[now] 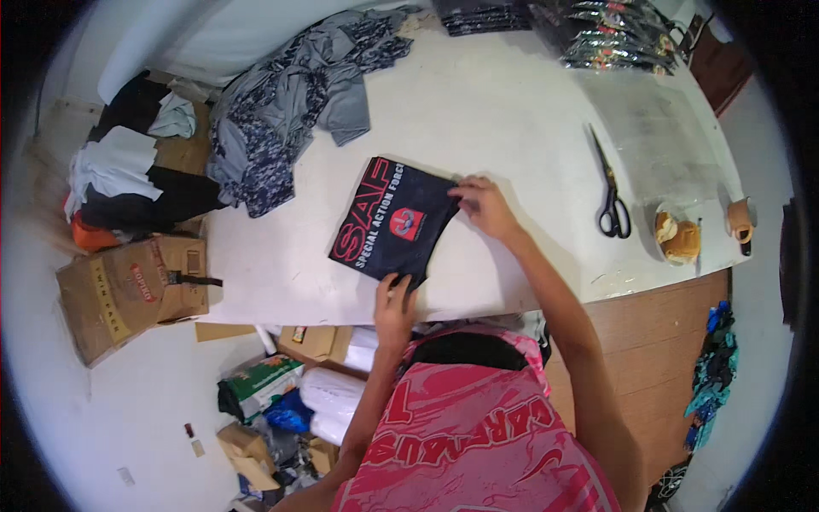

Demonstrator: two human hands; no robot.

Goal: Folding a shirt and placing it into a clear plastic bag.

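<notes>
A white tabletop [503,111] is carrying a folded dark shirt [392,224] near its front edge. A heap of grey and patterned clothes [294,107] is lying at the left end, spilling over the edge. Black scissors [609,189] are lying to the right, beside a clear plastic sheet [657,136]. Stacks of bagged dark garments [618,34] are sitting at the far right corner. A brown tape roll [678,239] is resting near the right front edge.
</notes>
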